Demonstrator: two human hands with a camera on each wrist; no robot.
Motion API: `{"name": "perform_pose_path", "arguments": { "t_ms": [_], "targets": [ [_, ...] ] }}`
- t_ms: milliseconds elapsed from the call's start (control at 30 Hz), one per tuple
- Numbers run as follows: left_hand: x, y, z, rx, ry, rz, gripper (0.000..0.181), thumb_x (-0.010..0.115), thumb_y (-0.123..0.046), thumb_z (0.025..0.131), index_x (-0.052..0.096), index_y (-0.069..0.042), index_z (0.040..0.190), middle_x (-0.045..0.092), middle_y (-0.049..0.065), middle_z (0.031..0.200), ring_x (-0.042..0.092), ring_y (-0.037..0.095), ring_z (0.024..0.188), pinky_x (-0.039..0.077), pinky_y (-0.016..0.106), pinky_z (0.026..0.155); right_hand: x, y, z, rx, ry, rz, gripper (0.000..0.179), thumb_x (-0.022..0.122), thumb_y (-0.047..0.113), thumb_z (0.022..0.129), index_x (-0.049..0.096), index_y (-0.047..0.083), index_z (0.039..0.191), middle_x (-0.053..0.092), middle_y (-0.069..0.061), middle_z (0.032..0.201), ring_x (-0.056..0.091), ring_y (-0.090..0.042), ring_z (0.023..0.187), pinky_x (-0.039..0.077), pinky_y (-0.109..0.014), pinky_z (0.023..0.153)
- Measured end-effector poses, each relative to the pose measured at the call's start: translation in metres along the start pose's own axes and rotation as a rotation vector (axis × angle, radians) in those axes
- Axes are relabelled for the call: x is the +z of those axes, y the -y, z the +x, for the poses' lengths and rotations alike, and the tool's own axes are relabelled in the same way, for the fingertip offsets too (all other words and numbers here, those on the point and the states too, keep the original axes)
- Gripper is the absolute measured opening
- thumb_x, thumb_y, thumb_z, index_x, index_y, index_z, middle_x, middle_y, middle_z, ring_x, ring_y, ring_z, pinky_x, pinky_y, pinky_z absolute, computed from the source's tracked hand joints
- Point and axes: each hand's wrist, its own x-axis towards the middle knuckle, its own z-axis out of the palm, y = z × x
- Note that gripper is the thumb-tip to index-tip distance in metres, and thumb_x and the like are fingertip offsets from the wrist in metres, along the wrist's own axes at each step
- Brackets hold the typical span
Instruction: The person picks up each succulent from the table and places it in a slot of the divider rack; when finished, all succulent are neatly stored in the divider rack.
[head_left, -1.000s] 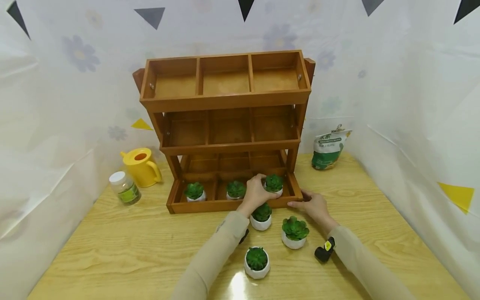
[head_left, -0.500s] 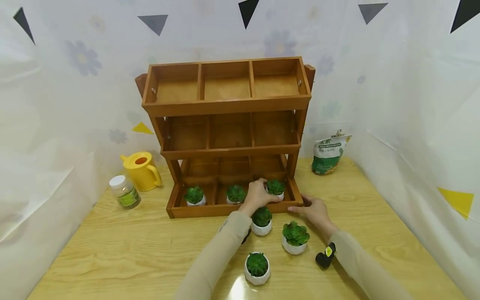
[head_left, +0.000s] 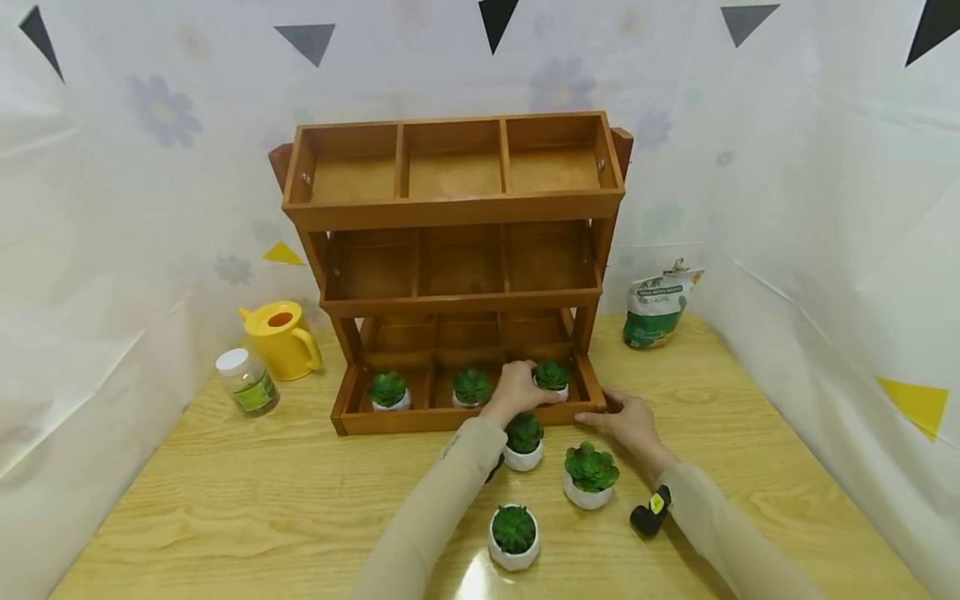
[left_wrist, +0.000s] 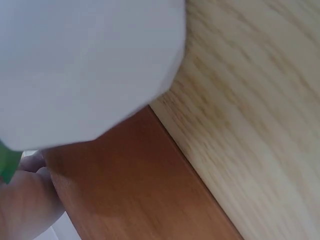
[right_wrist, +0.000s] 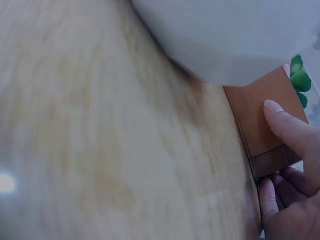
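My left hand (head_left: 513,392) holds a small potted succulent (head_left: 552,377) in the right compartment of the bottom tier of a wooden three-tier shelf (head_left: 450,421). Its thumb lies across the front of the white pot; the fingertips behind are partly hidden. At the tier's front right corner, my right hand (head_left: 630,427) grips the wood. The right wrist view shows its thumb (right_wrist: 287,125) on the front board and its fingers round the end. Two more potted succulents, one in the left compartment (head_left: 389,392) and one in the middle (head_left: 471,388), stand in that tier.
Three potted succulents stand on the table before the shelf: one by my left wrist (head_left: 523,442), one farther right (head_left: 589,475), one nearest (head_left: 513,537). A yellow watering can (head_left: 283,340) and a lidded jar (head_left: 247,383) stand left. A clipped bag (head_left: 660,307) stands right.
The head view has tilted a little, shifting everything slightly down in the picture. My left hand and its pot have moved very slightly right; my right hand has kept its grip on the corner.
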Motion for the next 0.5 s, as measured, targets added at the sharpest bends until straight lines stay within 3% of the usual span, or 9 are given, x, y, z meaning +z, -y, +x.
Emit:
{"name": "perform_pose_path", "arguments": {
  "t_ms": [500],
  "targets": [
    [-0.0004, 0.0032, -0.0029, 0.001, 0.074, 0.005, 0.085, 0.077, -0.047, 0.077, 0.045, 0.002, 0.140, 0.049, 0.019, 0.141, 0.045, 0.034, 0.131, 0.044, 0.042, 0.103, 0.0009, 0.0036, -0.0026, 0.006, 0.009, -0.021, 0.093, 0.077, 0.051, 0.075, 0.039, 0.003, 0.145, 0.042, -0.023, 0.145, 0.039, -0.040, 0.135, 0.036, -0.052, 0.107]
  ]
}}
